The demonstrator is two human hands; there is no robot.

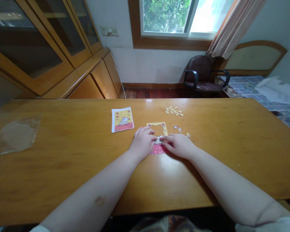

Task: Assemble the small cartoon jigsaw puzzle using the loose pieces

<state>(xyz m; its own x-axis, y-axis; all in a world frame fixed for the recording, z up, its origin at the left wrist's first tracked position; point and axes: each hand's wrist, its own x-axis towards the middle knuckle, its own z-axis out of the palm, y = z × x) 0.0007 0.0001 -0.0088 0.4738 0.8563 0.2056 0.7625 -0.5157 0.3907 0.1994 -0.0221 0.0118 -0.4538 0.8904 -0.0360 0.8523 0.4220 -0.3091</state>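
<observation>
Forearms reach forward, the unfinished jigsaw lying under the fingers.

Long varnished wooden table in front. Left: glass-door wooden cabinet, white cord plugged into wall socket. Behind: pale wall, reddish floor, daylit sliding window, greenery outside, pink curtain. Right: brown office armchair, plaid-covered bed with arched headboard.

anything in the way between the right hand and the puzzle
Nothing visible does: the right hand has its fingers on the partly built puzzle. A few loose pieces lie beyond the hand, right of the puzzle.
</observation>
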